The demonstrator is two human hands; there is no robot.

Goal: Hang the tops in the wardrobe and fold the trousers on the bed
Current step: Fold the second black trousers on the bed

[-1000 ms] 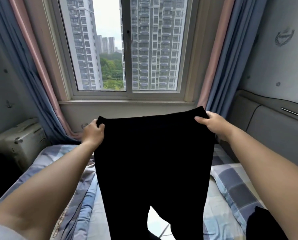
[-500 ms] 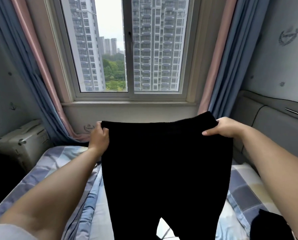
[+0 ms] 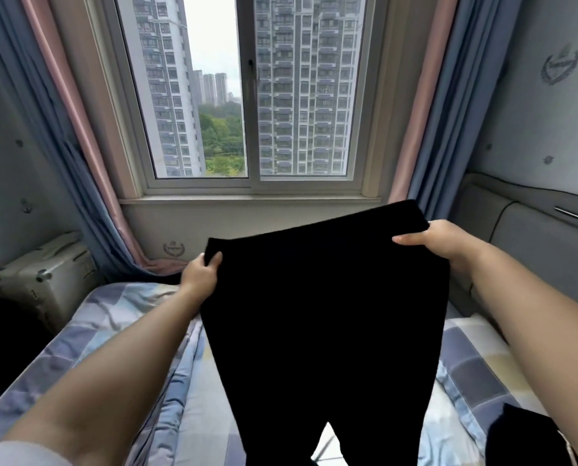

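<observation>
Two hands [image 3: 200, 275] [image 3: 439, 242] gripping matte black trousers [image 3: 321, 314], checked quilted bed [image 3: 126, 317]

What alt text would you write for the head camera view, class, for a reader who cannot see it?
Two bare hands, left and right, hold a pair of black fabric trousers up by the waistband, legs hanging over a bed with a blue and grey checked cover. Behind is a closed window showing tower blocks, framed by pink and blue curtains.

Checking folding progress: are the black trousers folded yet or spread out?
Spread out: black trousers hang full-width, left hand and right hand gripping the waistband corners.
</observation>
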